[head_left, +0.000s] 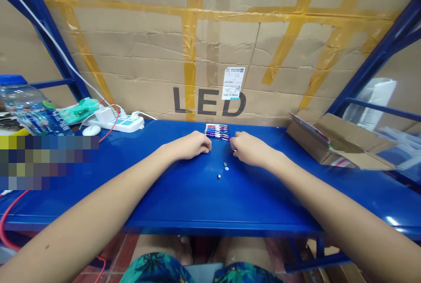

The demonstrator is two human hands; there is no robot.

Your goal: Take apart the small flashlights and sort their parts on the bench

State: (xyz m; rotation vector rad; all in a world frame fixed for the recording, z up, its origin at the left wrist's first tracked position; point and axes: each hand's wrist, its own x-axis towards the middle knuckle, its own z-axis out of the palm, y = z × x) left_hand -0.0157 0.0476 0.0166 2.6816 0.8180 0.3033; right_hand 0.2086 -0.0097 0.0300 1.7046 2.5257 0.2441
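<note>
Pens (217, 132) sit nr L hand (197, 144), R hand (246, 147) (fingers (206, 143) curled, can't tell grip), carton (306, 143) R, power strip (130, 125) L.

Storeroom, taped LED carton (148, 46), blue metal rack (371, 67)

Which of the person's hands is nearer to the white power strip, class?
Left. The left hand is to the right of the white power strip, apart from it; the right hand is farther right, beyond the row of pens.
</note>
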